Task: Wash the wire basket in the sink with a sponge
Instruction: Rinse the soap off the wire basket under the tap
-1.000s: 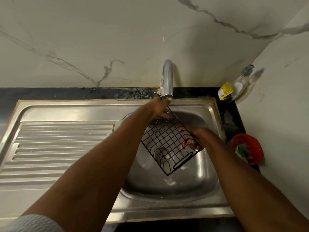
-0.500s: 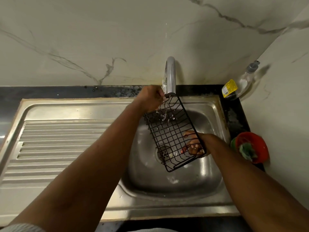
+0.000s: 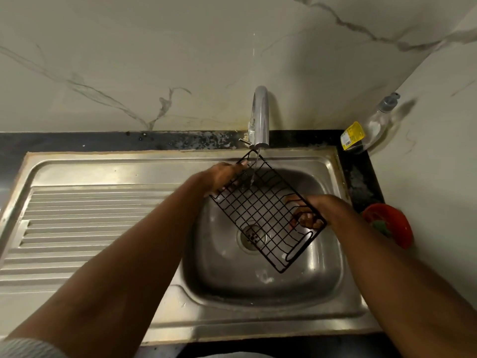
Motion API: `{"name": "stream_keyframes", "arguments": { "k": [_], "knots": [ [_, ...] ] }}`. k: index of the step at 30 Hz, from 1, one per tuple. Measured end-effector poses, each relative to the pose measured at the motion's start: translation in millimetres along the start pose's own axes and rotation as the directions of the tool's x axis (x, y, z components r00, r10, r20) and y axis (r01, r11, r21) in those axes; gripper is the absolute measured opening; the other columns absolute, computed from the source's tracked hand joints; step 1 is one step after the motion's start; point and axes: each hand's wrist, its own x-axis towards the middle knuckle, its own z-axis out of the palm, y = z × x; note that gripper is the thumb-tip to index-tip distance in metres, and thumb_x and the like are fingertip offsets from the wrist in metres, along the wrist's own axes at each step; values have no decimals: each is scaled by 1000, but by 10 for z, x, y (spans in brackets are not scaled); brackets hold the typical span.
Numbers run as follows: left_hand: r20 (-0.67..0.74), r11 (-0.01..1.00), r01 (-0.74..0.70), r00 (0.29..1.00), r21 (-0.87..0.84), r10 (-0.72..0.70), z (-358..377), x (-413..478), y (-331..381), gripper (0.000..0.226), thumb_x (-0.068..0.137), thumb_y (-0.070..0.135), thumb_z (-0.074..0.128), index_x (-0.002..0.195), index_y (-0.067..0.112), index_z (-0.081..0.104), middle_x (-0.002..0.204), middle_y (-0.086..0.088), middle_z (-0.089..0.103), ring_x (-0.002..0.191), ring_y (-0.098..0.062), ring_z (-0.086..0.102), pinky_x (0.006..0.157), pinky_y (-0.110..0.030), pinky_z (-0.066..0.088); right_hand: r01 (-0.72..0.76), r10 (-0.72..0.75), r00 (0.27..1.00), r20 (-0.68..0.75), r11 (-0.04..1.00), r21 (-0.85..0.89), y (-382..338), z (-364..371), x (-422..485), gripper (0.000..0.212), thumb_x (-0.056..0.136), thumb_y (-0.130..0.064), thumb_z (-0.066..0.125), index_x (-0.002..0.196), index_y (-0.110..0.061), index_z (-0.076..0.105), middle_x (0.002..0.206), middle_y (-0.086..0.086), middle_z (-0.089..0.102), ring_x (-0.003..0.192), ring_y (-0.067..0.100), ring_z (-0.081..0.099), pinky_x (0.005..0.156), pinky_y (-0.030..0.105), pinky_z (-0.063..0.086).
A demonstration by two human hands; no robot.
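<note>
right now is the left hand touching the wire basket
Touching. The head view shows the left hand gripping the upper left edge of the basket, with no gap between them.

Wire basket (image 3: 260, 208) over sink (image 3: 258, 301), under faucet (image 3: 260, 117).

light: dim, murky yellow-green indoor cast | source: somewhere up and to the left, soap bottle (image 3: 371, 125) throws its shadow rightward onto the side wall (image 3: 438, 156) | glare: soft sheen on the sink (image 3: 103, 161) ridges and bowl | blur: left hand (image 3: 222, 177) kinda smeary, wire basket (image 3: 265, 213) fairly crisp | edges: fisheye bend, sink's back edge bows, bottom corners stretch
</note>
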Motion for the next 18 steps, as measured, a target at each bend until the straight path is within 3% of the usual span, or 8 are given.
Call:
{"name": "stream_keyframes", "arguments": {
  "k": [1,3,6,8,9,12,14,18],
  "knots": [
    [-42,999,-22,999,-40,20,19,-4,-18,39,108,57,37,100,28,61,109,-8,64,93,-22,60,71,-34,47,30,-29,1000,-2,999,14,-6,12,-15,77,46,-73,86,90,-10,80,80,-1,57,45,3,31,48,15,21],
    [-91,995,-25,996,-100,16,20,23,-83,37,108,57,38,104,29,61,108,-6,63,92,-21,59,69,-32,43,131,-127,991,-44,988,85,-10,17,-63,65,71,-75,71,84,-12,81,72,-1,59,43,2,37,42,14,26],
    [-138,982,10,990,-186,-36,-71,30,-233,56,105,63,40,134,20,61,112,-7,65,103,-27,61,79,-38,46,358,-316,930,-187,892,274,68,7,-87,56,89,-67,63,94,-14,81,74,1,70,48,6,40,48,21,26],
    [-156,967,32,985,-252,-73,-130,16,-334,63,103,66,40,138,18,60,118,-10,67,109,-33,62,87,-43,47,453,-382,886,-261,833,318,115,34,-57,53,89,-64,62,103,-16,81,84,-1,72,53,9,43,50,23,24],
    [-163,954,35,983,-297,-86,-147,-13,-367,62,104,66,39,135,17,62,118,-12,68,108,-33,62,87,-43,48,494,-409,864,-294,802,335,121,64,-42,51,89,-62,63,111,-19,80,92,-2,75,63,13,52,55,25,31],
    [-195,899,26,973,-436,-122,-111,-34,-466,56,105,65,37,117,19,65,115,-13,69,103,-33,64,91,-47,53,510,-436,860,-264,741,437,147,182,-53,69,79,-80,57,118,-26,78,111,5,75,100,27,66,82,40,47],
    [-210,866,18,967,-500,-142,-27,-51,-508,60,105,67,33,119,18,65,116,-13,69,105,-34,66,98,-56,54,478,-479,864,-159,677,560,162,267,-121,81,79,-87,50,124,-24,74,119,11,74,105,31,68,82,43,54],
    [-230,829,-4,961,-559,-151,209,-92,-488,63,104,70,32,121,18,65,119,-15,69,110,-39,67,99,-62,55,450,-527,841,-127,549,704,183,306,-236,81,84,-78,49,133,-18,68,133,20,68,122,40,63,97,52,48]
  ]
}}
